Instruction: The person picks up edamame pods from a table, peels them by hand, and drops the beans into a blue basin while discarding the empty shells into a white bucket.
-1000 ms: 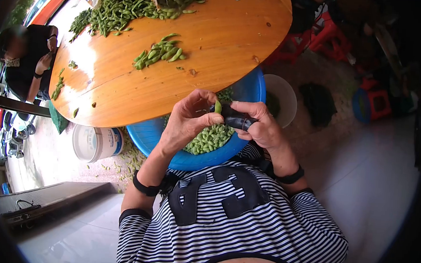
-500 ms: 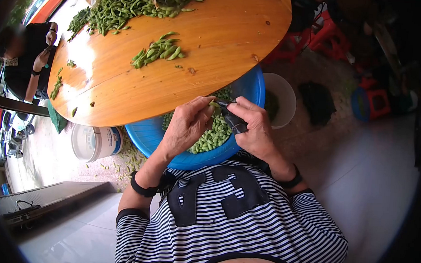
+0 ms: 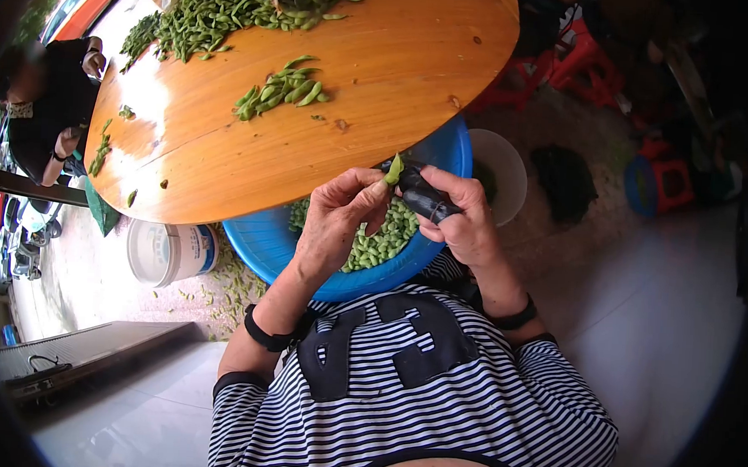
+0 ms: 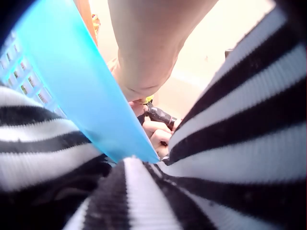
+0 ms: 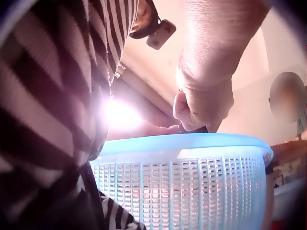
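In the head view the left hand (image 3: 334, 219) pinches a green pod (image 3: 394, 169) upright between thumb and forefinger. The right hand (image 3: 464, 217) has its fingers curled round a dark, shiny tool (image 3: 427, 196), whose far end is beside the pod. Both hands are above a blue basket (image 3: 259, 249) holding shelled green beans (image 3: 382, 238). The left wrist view shows the dark tool (image 4: 159, 115) and a bit of the yellow-green pod (image 4: 149, 98). In the right wrist view the right hand (image 5: 204, 108) is above the basket's rim (image 5: 192, 141), its fingertips partly hidden.
A wooden table (image 3: 382, 82) overhangs the basket, with a small pod pile (image 3: 280, 92) and a larger heap (image 3: 207, 22). A white bucket (image 3: 155, 254) stands left, a translucent tub (image 3: 512, 181) right. Another person (image 3: 52, 90) sits across at the far left.
The pod, low between the hands half a second ago, now stands upright in the left fingertips. The tool has turned closer to level, and the other person's hands have moved apart.
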Available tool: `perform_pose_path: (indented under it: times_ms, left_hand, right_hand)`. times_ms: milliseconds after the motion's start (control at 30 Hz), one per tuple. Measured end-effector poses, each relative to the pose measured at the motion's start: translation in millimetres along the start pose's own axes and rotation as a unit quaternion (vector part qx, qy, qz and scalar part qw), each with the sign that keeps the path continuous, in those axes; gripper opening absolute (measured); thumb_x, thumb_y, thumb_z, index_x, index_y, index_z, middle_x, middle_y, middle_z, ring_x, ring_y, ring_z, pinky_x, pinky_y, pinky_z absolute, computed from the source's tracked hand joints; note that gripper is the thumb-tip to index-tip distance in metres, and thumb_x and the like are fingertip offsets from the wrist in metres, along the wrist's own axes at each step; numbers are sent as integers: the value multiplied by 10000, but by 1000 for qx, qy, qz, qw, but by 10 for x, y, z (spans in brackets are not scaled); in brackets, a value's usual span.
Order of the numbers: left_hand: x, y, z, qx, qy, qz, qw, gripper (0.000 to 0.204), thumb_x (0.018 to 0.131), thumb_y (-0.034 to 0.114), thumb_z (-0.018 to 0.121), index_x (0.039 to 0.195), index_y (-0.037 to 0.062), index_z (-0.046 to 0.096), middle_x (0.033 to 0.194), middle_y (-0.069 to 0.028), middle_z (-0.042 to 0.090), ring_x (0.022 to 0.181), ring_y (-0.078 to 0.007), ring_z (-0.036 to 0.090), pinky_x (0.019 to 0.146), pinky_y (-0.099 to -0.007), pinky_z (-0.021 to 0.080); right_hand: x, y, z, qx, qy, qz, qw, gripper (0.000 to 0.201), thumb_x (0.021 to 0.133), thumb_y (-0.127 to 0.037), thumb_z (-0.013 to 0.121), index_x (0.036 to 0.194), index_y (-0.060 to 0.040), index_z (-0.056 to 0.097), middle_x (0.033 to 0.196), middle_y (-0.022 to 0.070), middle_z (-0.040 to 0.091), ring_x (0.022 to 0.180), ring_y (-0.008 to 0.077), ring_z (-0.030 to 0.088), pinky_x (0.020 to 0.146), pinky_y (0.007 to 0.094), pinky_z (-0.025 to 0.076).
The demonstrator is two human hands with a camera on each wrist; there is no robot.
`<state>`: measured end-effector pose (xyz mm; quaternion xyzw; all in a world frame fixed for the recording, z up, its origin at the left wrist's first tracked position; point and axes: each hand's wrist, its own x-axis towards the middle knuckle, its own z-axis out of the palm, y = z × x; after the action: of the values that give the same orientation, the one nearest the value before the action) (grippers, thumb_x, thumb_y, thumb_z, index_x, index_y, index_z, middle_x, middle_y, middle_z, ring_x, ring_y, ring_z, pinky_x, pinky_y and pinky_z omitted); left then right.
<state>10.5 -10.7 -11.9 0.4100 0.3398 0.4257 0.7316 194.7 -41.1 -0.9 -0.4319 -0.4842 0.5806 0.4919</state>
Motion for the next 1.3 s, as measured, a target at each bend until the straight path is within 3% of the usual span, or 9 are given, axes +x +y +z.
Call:
perform_pose_path:
  times_ms: [233, 400, 533, 700, 800, 900, 967, 1100, 1300]
  left_hand:
    - [32, -73, -120, -198, -103, -82, 971, 137, 924, 165, 607, 918, 33, 643, 616, 11, 504, 486, -74, 363, 457, -226, 270]
    - [-26, 60, -24, -66, -48, -81, 993, 142, 888, 178, 671, 870, 41, 637, 593, 50, 474, 490, -45, 362, 446, -208, 260]
    - [-29, -29, -63, 313, 36, 94, 944, 176, 811, 141, 758, 820, 34, 618, 539, 64, 436, 498, -31, 341, 446, -216, 265]
    - [-5, -61, -82, 341, 45, 127, 930, 193, 809, 99, 748, 823, 2, 581, 535, -3, 451, 508, -86, 391, 474, -269, 341]
    - [-8, -57, -60, 454, 39, 257, 852, 146, 860, 78, 681, 851, -17, 570, 598, -61, 506, 555, -150, 455, 539, -295, 404]
    - [-33, -16, -76, 318, -8, 77, 945, 238, 984, 176, 507, 855, -15, 563, 654, -74, 540, 584, -160, 479, 580, -295, 426]
    - [-7, 31, -100, 290, -35, 28, 956, 270, 1002, 200, 471, 861, -9, 568, 655, -58, 548, 569, -140, 466, 562, -285, 414]
    - [17, 166, -250, 54, -150, -175, 971, 328, 1026, 296, 416, 980, 18, 582, 675, 1, 538, 502, -53, 374, 451, -200, 295]
    - [29, 59, -228, -37, -137, -164, 976, 304, 1010, 274, 454, 1013, -1, 586, 762, -59, 604, 521, -81, 437, 484, -238, 402]
  right_hand:
    - [77, 100, -110, 256, -106, 63, 959, 370, 756, 55, 418, 1072, 76, 610, 664, -21, 453, 542, 30, 339, 430, 188, 262]
    - [49, 110, -140, 350, -130, 80, 924, 390, 765, 18, 430, 1107, 76, 607, 681, -25, 462, 550, 29, 341, 446, 181, 279]
    - [-7, 48, -32, 115, -49, 79, 989, 350, 753, 20, 477, 1067, 52, 626, 710, -24, 481, 594, 29, 398, 480, 189, 330]
    - [-14, -78, 46, -56, -35, 36, 997, 291, 725, 65, 497, 985, 41, 624, 742, -25, 492, 653, 31, 439, 552, 198, 372]
    - [-4, -77, 84, -102, -7, -25, 994, 276, 717, 84, 498, 967, 49, 610, 754, -26, 495, 654, 42, 430, 586, 201, 374]
    - [-1, -41, 12, -54, -30, -18, 998, 274, 749, 74, 490, 982, 39, 629, 758, -13, 494, 635, 38, 424, 535, 197, 360]
    - [4, 11, -56, 110, -56, 102, 987, 273, 789, 40, 479, 1021, 56, 622, 756, 2, 494, 606, 35, 416, 477, 187, 328]
    - [36, 159, -181, 257, -137, 85, 953, 295, 815, 10, 463, 1069, 88, 592, 749, 11, 498, 584, 34, 412, 441, 175, 300]
    - [64, 202, -182, 222, -135, 97, 961, 325, 785, 31, 500, 1093, 93, 585, 758, 35, 532, 594, 72, 439, 458, 222, 345]
